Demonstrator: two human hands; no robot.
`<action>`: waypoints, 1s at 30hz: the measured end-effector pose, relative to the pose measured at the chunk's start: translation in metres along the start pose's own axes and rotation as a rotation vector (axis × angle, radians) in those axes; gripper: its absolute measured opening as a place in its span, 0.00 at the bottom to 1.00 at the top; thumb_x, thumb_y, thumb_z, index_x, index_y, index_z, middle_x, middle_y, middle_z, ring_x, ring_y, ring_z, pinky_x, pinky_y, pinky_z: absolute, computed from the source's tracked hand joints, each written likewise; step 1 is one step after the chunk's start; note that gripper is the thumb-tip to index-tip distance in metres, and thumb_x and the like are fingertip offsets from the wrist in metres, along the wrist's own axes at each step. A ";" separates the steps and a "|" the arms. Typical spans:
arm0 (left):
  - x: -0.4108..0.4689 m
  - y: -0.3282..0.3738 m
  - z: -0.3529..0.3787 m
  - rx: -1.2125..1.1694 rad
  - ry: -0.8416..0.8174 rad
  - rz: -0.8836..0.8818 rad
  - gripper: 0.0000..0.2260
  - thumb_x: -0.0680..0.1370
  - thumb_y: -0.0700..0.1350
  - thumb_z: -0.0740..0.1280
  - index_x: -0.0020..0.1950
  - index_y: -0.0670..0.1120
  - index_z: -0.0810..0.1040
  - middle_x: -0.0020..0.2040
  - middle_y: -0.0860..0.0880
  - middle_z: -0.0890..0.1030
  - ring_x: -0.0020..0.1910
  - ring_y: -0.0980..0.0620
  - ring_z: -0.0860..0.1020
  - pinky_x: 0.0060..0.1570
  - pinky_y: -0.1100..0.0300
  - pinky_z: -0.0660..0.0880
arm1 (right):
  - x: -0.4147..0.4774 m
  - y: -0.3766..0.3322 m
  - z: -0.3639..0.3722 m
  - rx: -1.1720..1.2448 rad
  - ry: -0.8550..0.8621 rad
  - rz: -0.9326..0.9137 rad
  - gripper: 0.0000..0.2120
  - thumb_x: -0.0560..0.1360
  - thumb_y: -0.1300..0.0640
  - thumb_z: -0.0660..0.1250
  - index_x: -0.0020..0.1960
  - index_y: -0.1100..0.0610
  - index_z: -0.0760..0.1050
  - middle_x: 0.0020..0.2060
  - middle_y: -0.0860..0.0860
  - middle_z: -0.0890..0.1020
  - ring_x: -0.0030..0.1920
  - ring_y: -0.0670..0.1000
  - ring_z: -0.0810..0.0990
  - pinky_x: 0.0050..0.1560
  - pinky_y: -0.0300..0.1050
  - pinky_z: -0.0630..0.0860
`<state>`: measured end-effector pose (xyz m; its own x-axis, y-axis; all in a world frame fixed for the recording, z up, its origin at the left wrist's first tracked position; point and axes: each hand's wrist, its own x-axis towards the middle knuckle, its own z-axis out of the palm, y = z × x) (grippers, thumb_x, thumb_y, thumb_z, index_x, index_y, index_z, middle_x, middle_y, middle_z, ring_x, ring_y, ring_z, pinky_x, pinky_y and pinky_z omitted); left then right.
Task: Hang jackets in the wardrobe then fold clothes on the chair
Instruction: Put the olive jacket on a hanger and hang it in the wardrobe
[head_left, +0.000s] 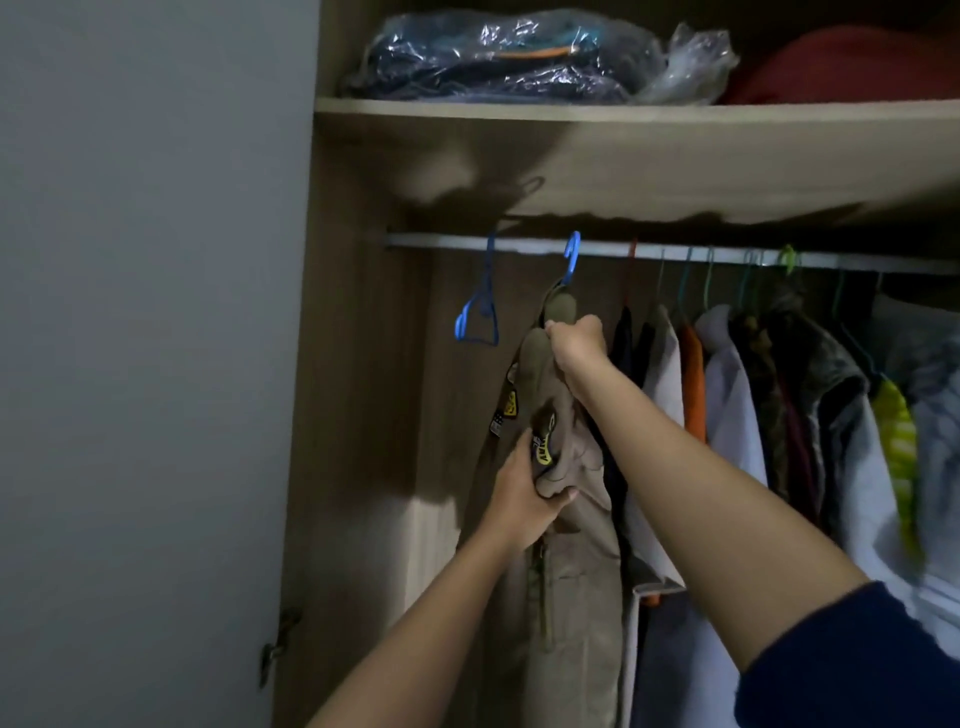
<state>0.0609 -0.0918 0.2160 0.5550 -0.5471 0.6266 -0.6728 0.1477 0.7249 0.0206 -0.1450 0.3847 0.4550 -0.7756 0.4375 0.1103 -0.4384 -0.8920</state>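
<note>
An olive jacket (571, 571) with yellow and black patches hangs from a blue hanger (571, 257) whose hook is at the metal wardrobe rail (426, 241); whether the hook rests on the rail is unclear. My right hand (576, 345) grips the jacket's collar just below the hook. My left hand (524, 493) clutches a bunch of the jacket's fabric lower down, beside a patch. The jacket's left shoulder is hidden by my hands.
An empty blue hanger (480, 317) hangs left of the jacket. Several garments (737, 395) fill the rail to the right. The shelf (623, 111) above holds plastic-wrapped bundles (498, 57) and a red item (852, 62). The grey wardrobe door (145, 338) stands at left.
</note>
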 end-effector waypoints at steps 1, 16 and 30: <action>0.015 -0.005 0.001 -0.003 0.006 0.014 0.36 0.70 0.44 0.75 0.74 0.48 0.61 0.67 0.50 0.72 0.67 0.54 0.70 0.68 0.55 0.67 | 0.013 0.001 0.005 -0.004 0.003 -0.009 0.21 0.80 0.57 0.60 0.69 0.64 0.61 0.65 0.60 0.71 0.63 0.59 0.72 0.55 0.46 0.71; 0.189 -0.051 0.016 0.012 0.141 0.100 0.22 0.71 0.38 0.73 0.64 0.41 0.74 0.58 0.47 0.80 0.58 0.54 0.76 0.53 0.70 0.69 | 0.177 0.012 0.051 0.112 0.044 -0.135 0.17 0.78 0.63 0.60 0.65 0.66 0.65 0.62 0.62 0.74 0.62 0.61 0.74 0.64 0.51 0.71; 0.183 -0.076 0.035 0.061 -0.031 0.099 0.31 0.70 0.34 0.72 0.71 0.41 0.64 0.63 0.52 0.72 0.65 0.56 0.69 0.52 0.78 0.63 | 0.180 0.042 0.049 -0.287 0.022 -0.301 0.23 0.79 0.61 0.59 0.71 0.65 0.58 0.68 0.61 0.66 0.68 0.60 0.66 0.64 0.47 0.67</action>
<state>0.1969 -0.2324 0.2653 0.4694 -0.5580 0.6843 -0.7526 0.1526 0.6406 0.1506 -0.2809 0.4201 0.4210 -0.6017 0.6787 -0.0167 -0.7533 -0.6575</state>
